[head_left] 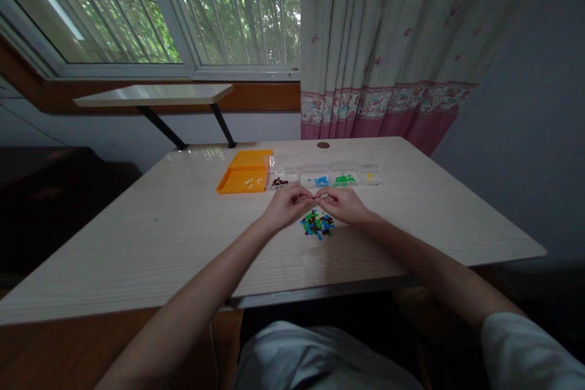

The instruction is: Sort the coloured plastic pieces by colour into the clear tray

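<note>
My left hand [287, 204] and my right hand [340, 202] meet fingertip to fingertip above the table, both pinched closed. Whatever sits between the fingertips is too small to make out. Just below them lies a pile of small pieces [317, 225] in blue, green and dark brown. Behind the hands stands a row of clear plastic boxes with open lids. One contains dark brown pieces [278, 181], another blue pieces [321, 181], a third green pieces [344, 179], and the rightmost a few yellow pieces [370, 177]. At the left end, an open orange box [228, 180] has white pieces [253, 182] in it.
The pale wooden table [183, 237] has its front edge close to my body. A dark round object [323, 145] lies near the back edge. At the back left rises a small shelf [155, 95] on black legs. A curtain [365, 55] hangs behind the table beside the window.
</note>
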`<move>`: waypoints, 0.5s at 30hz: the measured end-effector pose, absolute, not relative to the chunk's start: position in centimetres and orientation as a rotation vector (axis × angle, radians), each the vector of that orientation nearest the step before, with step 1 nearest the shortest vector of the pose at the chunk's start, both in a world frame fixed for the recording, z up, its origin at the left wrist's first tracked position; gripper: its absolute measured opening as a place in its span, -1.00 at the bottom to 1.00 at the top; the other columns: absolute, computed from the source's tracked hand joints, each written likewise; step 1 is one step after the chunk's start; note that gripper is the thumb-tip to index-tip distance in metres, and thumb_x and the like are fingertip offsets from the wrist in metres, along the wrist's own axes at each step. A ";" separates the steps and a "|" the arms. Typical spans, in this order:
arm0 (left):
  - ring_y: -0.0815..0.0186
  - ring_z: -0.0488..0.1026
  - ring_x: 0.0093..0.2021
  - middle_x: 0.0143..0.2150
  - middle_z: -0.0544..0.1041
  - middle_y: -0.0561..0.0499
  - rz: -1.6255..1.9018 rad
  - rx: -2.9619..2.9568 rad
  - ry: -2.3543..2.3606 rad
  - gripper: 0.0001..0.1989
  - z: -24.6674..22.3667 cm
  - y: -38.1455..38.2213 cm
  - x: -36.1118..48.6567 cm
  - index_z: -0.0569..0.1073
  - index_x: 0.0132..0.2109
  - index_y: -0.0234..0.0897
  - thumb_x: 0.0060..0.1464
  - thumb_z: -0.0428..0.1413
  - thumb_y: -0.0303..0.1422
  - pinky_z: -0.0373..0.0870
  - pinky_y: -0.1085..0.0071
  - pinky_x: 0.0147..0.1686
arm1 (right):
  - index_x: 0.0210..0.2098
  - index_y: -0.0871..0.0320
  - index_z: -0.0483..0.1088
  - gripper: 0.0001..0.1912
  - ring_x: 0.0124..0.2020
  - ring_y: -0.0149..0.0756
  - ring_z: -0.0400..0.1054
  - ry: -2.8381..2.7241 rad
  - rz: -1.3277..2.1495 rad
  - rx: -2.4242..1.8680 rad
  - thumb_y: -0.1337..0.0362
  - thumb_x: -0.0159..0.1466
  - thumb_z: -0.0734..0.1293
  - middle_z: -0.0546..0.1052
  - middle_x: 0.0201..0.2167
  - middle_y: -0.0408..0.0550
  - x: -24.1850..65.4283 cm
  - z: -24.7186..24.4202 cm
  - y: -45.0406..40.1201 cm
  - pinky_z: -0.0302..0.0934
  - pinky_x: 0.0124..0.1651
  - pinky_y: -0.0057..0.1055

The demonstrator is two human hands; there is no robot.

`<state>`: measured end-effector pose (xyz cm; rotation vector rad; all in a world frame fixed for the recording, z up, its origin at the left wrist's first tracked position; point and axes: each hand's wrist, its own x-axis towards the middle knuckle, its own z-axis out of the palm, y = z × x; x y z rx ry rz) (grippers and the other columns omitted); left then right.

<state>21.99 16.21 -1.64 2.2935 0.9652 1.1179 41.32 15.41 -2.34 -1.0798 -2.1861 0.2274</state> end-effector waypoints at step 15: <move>0.41 0.30 -0.44 -0.41 0.43 0.00 1.421 2.264 1.059 -0.89 -1.2 16.1 21.6 0.50 -0.32 -0.28 0.03 0.11 -0.34 0.20 0.50 -0.52 | -0.40 0.14 0.49 -0.81 -0.61 -0.50 0.12 -2.263 0.545 -1.291 0.16 0.09 0.34 0.31 -0.67 -0.23 41.0 -3.4 17.2 -0.08 -0.49 -0.55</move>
